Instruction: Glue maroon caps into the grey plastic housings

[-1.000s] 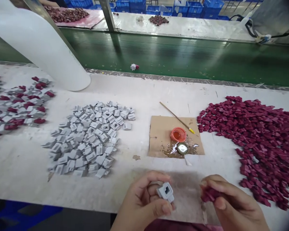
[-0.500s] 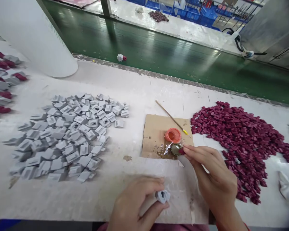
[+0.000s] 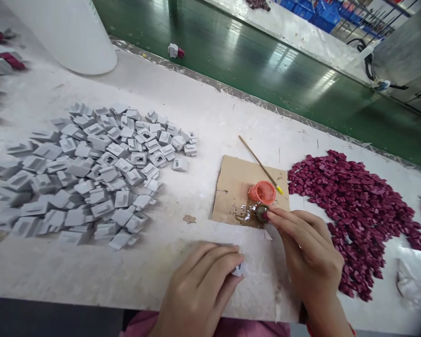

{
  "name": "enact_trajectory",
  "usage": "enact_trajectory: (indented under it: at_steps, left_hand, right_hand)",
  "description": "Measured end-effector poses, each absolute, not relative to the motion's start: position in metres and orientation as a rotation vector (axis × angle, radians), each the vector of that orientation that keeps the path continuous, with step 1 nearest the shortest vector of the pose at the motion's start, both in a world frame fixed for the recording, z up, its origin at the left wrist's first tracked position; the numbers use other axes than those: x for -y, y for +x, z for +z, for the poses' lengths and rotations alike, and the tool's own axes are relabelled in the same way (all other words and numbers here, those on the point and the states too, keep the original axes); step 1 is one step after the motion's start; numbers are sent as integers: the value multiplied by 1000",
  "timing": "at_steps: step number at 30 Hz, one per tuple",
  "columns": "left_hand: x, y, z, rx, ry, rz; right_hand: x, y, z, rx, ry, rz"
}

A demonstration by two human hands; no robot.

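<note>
My left hand (image 3: 205, 285) is closed round a small grey plastic piece (image 3: 238, 268), whose end shows between thumb and fingertips near the table's front. In a pinch, my right hand (image 3: 307, 248) holds a small maroon piece (image 3: 265, 215) at a bottle cap (image 3: 261, 213). That cap lies on a cardboard sheet (image 3: 228, 175) wet with clear, glossy liquid. Just behind the cap is an orange-red cup (image 3: 262, 192) with liquid in it. A thin stick with a yellow tip (image 3: 261, 164) rests across the cardboard's back edge.
A spread of grey pieces (image 3: 101, 173) covers the left of the table, and a heap of maroon pieces (image 3: 358, 210) the right. A white cylinder (image 3: 70, 37) stands at the back left. Behind runs a green conveyor belt (image 3: 210, 51) carrying one joined grey-and-maroon piece (image 3: 176, 50).
The camera view has shifted and tilted. My left fingers have closed further over the grey piece. My right hand keeps the maroon piece at the cap, which is now more covered.
</note>
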State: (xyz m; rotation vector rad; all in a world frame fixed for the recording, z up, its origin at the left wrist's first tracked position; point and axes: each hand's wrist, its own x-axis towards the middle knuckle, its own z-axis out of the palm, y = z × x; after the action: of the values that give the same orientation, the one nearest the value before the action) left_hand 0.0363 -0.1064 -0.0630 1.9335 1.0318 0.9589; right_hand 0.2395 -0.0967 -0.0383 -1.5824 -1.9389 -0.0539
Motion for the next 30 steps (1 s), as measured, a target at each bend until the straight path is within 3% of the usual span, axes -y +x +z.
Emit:
enact_trajectory:
  at_steps: [6,13,30]
  left_hand:
    - [106,38,-59,-1108,1872,959]
    - [110,41,-61,-1205,1836,994]
    - [103,37,-54,-1172,1852,963]
  right_hand:
    - [115,227,-31,1720,-1551,60]
    - [142,193,-37,1471,-1456,523]
    - [143,190,-45,1495,-1449,520]
